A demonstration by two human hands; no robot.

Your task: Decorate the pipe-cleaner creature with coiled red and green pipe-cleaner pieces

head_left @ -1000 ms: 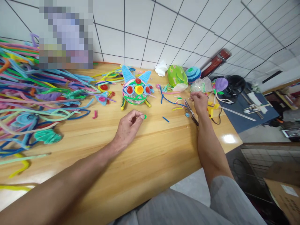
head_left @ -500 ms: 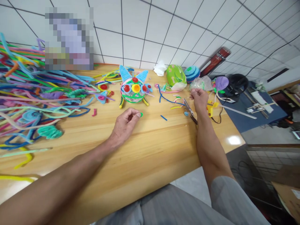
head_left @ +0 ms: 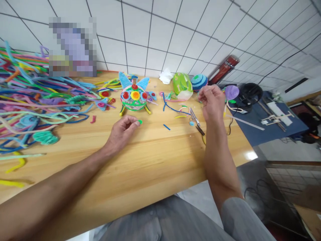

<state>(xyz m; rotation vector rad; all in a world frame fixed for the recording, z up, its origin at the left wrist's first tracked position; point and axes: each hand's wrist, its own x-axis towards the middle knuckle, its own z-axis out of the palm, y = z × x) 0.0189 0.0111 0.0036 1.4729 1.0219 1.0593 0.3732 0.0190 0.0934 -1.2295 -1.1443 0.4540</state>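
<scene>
My left hand (head_left: 122, 130) rests on the wooden table (head_left: 155, 167) and pinches a small green piece (head_left: 139, 122) between thumb and forefinger. Just beyond it stands a round pipe-cleaner creature (head_left: 134, 95) with blue ears and red and yellow discs. My right hand (head_left: 212, 102) is raised above the table's right side, fingers curled together; what they hold is hidden. Scissors (head_left: 196, 121) lie on the table just left of that wrist. A short blue piece (head_left: 166, 127) lies between my hands.
A big heap of coloured pipe cleaners (head_left: 37, 100) fills the left side, with a teal coil (head_left: 45, 137) at its front. A green object (head_left: 182, 85), a blue spiral ball (head_left: 199, 82) and a purple shape (head_left: 231, 92) sit at the back right. A blue mat (head_left: 263, 115) lies past the table's right edge.
My right hand has lifted off the table by the scissors and moved up and back toward the items at the rear. My left hand keeps its pinch on the green piece.
</scene>
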